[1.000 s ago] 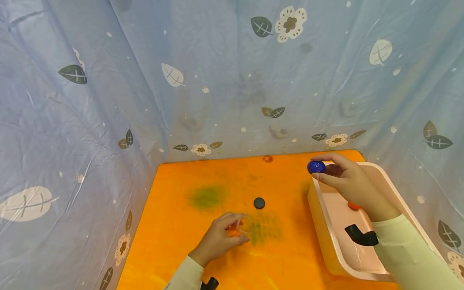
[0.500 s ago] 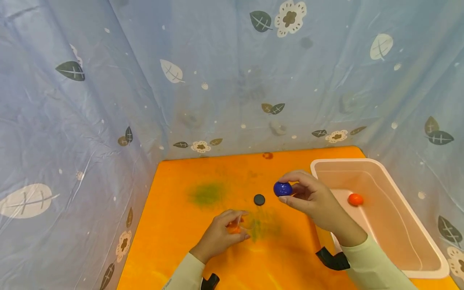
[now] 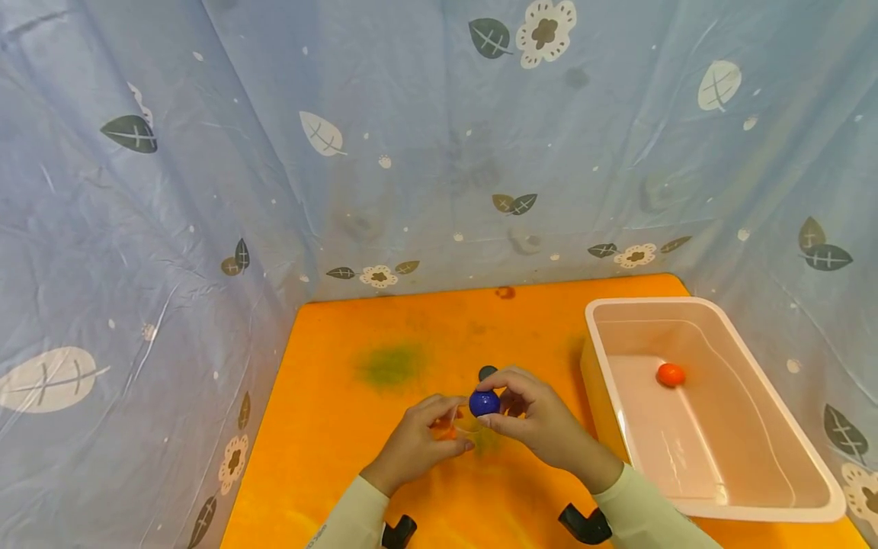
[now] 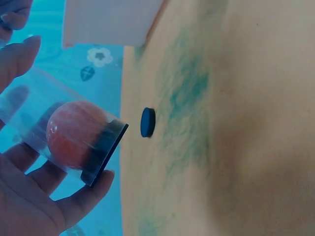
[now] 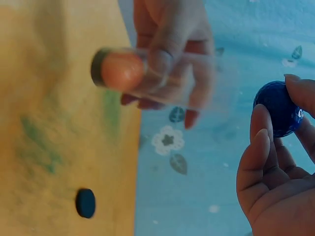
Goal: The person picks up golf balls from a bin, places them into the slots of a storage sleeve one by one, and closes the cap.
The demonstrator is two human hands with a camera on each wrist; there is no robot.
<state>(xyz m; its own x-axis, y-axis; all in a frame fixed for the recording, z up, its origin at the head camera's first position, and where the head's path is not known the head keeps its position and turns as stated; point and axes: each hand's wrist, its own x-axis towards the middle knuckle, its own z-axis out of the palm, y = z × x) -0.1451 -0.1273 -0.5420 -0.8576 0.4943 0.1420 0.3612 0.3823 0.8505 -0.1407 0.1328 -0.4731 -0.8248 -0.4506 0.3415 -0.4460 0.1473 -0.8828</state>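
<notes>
My left hand (image 3: 414,442) grips a clear plastic tube (image 4: 47,91) with a black end at its bottom, held tilted in the left wrist view. An orange ball (image 4: 74,133) sits inside the tube against that black end. Between the thumb and fingers of my right hand (image 3: 542,419) is a dimpled blue golf ball (image 5: 279,109). In the head view the golf ball is right by the tube's open end, above it. A round black cap (image 4: 147,122) lies flat on the table beyond both hands, partly covered by my right hand in the head view.
A pale pink plastic bin (image 3: 607,366) stands at the right of the orange table (image 3: 329,335), with another orange ball (image 3: 671,374) on its floor. A blue curtain with leaves and flowers (image 3: 411,175) closes off the back and both sides.
My right hand has brought the blue golf ball leftward from the bin's rim to beside the clear tube. My left hand has stayed in place, holding the tube.
</notes>
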